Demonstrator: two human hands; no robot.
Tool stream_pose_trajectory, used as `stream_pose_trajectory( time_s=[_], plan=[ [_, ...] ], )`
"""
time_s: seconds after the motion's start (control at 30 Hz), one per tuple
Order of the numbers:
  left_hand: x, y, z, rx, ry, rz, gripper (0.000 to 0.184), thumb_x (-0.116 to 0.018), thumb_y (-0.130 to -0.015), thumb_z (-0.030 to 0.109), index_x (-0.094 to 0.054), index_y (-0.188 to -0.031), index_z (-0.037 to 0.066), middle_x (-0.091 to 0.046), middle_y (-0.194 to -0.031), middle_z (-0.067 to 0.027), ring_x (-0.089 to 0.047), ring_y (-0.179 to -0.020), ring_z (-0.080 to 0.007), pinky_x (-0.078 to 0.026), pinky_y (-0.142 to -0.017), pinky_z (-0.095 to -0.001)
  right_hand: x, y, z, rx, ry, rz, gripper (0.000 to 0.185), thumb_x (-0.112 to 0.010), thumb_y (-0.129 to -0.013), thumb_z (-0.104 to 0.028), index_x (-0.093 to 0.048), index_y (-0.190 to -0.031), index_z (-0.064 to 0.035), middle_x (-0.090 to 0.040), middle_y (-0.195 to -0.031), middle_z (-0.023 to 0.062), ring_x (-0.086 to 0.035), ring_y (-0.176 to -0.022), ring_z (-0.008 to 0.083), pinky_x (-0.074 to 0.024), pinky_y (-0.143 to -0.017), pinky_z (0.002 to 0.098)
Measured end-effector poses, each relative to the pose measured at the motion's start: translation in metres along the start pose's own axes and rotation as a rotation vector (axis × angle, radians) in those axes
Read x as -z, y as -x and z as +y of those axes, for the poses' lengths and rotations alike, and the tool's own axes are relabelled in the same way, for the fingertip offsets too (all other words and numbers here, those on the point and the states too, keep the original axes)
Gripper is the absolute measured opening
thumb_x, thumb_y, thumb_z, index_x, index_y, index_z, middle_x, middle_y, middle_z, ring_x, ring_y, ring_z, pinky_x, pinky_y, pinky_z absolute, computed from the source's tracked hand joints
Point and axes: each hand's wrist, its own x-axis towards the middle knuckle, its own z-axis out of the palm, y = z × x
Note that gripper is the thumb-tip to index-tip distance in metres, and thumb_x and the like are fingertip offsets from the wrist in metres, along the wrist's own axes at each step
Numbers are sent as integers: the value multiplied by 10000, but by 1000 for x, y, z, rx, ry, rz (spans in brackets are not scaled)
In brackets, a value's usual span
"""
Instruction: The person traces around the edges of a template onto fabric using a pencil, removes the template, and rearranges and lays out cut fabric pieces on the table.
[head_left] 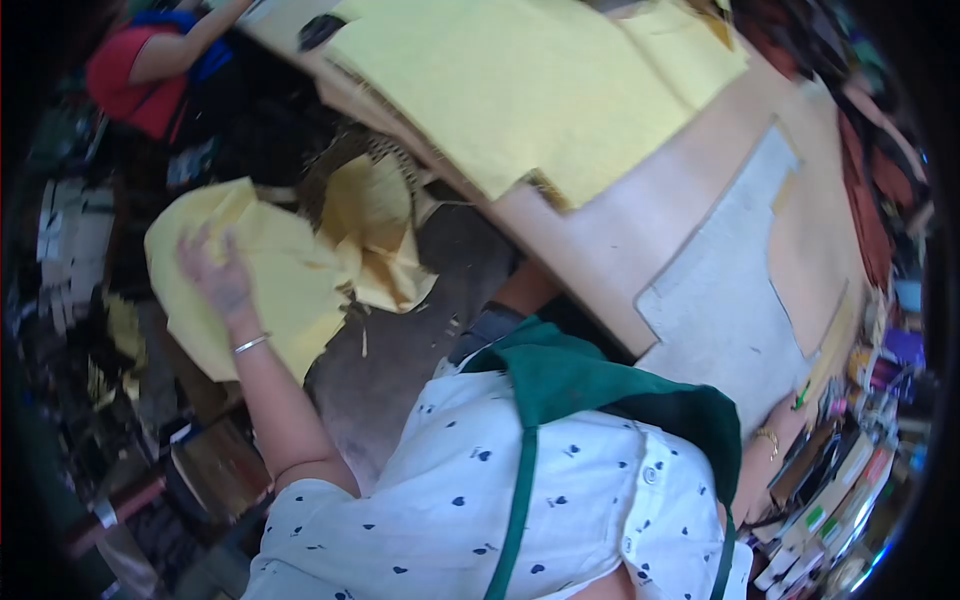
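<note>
My left hand [218, 275] lies with its fingers spread against a rounded piece of yellow fabric [275, 270], off the left side of the table. More crumpled yellow fabric [370, 230] hangs just beyond it. On the right, my right hand [790, 415] is by the lower end of a grey pattern piece [725, 290] that lies on the table. A slim green pen [803, 394] sticks out of that hand, whose fingers are small and partly hidden. A large stack of yellow fabric [530, 90] covers the far part of the table.
The brown tabletop [600, 260] runs diagonally across the view. A person in a red top [135, 75] works at the upper left. Dark red cloth [865, 200] hangs along the right edge. Boxes and supplies [840, 480] crowd the lower right.
</note>
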Motion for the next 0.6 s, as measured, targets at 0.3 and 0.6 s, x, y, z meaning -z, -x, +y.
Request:
stream_pose_trajectory(
  time_s=[0.3,0.6],
  plan=[
    [-15,-12,372,-677,637,-644,338,-657,-682,330,-540,-777,27,-560,-819,-127,-551,-759,-308,-450,-676,-376,-13,5,4,-86,-77,124,369,-537,-762,-366,-587,-889,-23,-575,-789,183,-551,-769,330,-422,-684,419],
    [-42,-11,396,-573,556,-645,211,-575,-734,239,-540,-752,32,-568,-740,-155,-557,-708,-316,-454,-626,-387,-17,7,8,-131,-147,103,344,-547,-763,-377,-583,-889,-59,-548,-786,153,-525,-766,322,-403,-706,421]
  ],
)
